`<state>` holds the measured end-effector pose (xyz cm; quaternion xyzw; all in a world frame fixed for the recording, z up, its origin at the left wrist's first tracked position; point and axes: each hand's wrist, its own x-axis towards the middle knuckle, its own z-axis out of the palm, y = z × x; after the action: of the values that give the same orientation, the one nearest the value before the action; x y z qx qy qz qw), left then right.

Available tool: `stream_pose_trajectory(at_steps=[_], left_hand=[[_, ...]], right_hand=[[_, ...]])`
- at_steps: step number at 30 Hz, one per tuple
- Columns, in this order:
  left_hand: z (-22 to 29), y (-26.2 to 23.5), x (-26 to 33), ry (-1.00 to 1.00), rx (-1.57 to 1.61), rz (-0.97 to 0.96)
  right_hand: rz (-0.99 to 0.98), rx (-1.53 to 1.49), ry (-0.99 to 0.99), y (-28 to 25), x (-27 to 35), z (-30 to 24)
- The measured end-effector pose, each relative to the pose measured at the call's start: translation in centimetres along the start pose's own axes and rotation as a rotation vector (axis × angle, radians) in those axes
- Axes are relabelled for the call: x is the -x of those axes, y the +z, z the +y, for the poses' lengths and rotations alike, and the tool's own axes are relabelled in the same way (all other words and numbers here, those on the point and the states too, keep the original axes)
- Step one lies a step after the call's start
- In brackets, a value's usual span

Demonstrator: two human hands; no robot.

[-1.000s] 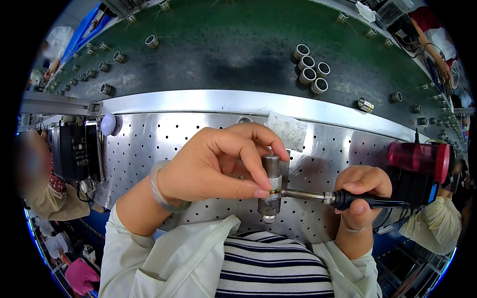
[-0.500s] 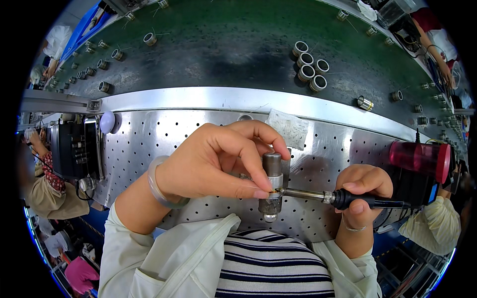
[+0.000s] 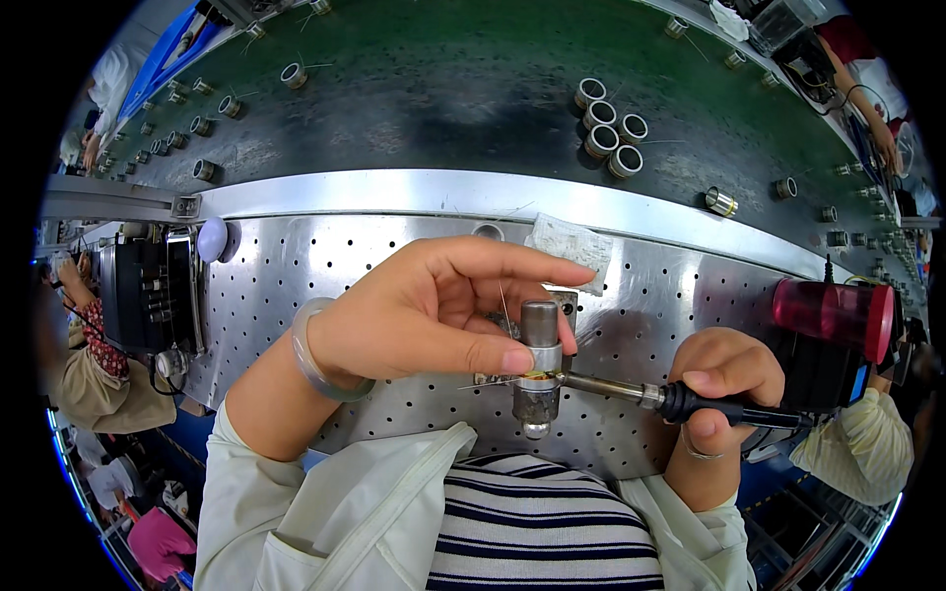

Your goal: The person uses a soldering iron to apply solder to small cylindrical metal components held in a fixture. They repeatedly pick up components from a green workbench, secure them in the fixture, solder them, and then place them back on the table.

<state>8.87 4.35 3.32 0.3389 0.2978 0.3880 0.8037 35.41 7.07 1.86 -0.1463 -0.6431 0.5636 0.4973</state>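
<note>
A soldering iron [image 3: 680, 402] is gripped in my right hand [image 3: 727, 379], its black handle between thumb and curled fingers. Its metal tip meets the right side of a metal ring [image 3: 541, 361] that sits round an upright steel post [image 3: 538, 323]. My left hand [image 3: 434, 310] pinches this ring, thumb at its front left and another finger behind the post. The index finger of that hand is stretched out above. Thin wires [image 3: 490, 384] stick out to the left of the ring, below my thumb. Part of the post's mount is hidden behind the left hand.
A perforated metal worktop [image 3: 286, 266] lies under my hands, with a crumpled pale cloth [image 3: 570, 248] near its far edge. Beyond is a dark green belt [image 3: 434, 98] carrying several metal rings [image 3: 601, 144]. A pink container [image 3: 833, 317] stands right, a purple knob [image 3: 212, 240] left. Other people work at both sides.
My left index finger has lifted and straightened away from the ring, and its thumb has moved slightly up. Thin wires now show beside the ring. The iron's tip stays against it.
</note>
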Motion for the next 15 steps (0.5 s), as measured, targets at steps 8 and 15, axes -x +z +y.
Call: stream_pose_trajectory(at_steps=[8,15], left_hand=[[0.65,0.63,-0.12,-0.01,-0.114,0.027],[0.42,-0.08,-0.5,-0.069,-0.005,-0.023]], right_hand=[[0.016,0.103,-0.01,0.27,-0.11,-0.5],[0.135,-0.111,0.065,-0.42,0.63,-0.54]])
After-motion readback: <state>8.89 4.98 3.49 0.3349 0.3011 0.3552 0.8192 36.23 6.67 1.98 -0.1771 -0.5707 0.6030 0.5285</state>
